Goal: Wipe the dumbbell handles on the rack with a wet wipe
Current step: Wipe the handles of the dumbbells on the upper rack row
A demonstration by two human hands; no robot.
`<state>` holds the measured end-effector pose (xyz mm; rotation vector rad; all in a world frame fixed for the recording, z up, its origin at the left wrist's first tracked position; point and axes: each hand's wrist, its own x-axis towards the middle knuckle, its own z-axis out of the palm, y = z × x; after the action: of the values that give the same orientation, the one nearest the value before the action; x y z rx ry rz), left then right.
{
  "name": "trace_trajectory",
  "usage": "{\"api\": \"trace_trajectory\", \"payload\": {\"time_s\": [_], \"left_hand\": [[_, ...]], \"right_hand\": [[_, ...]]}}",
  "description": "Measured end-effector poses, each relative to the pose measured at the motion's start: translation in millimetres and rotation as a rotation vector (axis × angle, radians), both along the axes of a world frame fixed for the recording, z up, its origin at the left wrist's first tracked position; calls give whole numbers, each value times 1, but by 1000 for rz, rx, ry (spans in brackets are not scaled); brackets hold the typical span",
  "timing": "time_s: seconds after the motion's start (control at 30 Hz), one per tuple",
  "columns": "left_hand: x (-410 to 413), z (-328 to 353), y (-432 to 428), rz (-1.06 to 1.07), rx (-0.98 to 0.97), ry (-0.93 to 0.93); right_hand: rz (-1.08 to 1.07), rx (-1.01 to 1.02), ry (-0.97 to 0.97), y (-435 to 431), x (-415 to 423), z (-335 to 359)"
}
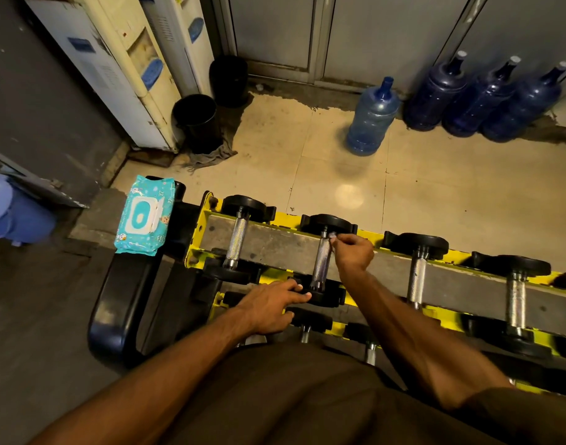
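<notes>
knurled shiny metal dumbbell handles (pixel 321 258), chipped yellow-painted rack (pixel 198 229), glossy plastic wipe pack (pixel 143 216)

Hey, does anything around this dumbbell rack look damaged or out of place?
The rack has chipped, blackened yellow paint in patches. A crumpled rag lies on the floor under a black bin.

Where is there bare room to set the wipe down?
Bare grey shelf shows between the first dumbbell and second dumbbell, and between the third dumbbell and fourth dumbbell. The bench pad nearer than the wipes pack is free. Left hand and right hand, pinching the wipe, crowd the second.
</notes>
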<state>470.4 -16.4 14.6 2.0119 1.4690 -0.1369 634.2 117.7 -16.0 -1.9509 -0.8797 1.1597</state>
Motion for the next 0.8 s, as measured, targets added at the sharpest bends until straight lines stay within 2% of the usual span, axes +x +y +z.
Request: {"api": "trace_trajectory", "payload": {"time_s": [0.13,0.27,0.37,0.43,0.67,0.73,0.8], "left_hand": [[-2,0,0,6,6,-24],[-1,1,0,4,16,-33],[0,2,2,2,15,-34],[1,4,2,-2,17,-28],[-1,3,6,-24,3,-25],[-1,2,7,-25,-2,-17],[-1,2,7,-18,-9,-22]], "right_hand": [[596,294,-470,-22,6,6],[1104,398,-866,-23,22,5],[1340,487,-1135,-18,22,-1],[1448,465,-1225,-13,10,4],[1757,107,-1553,2,-45,33],[1856,52,-1555,6,-50,31],[1943,61,-1477,11,-50,33]]}}
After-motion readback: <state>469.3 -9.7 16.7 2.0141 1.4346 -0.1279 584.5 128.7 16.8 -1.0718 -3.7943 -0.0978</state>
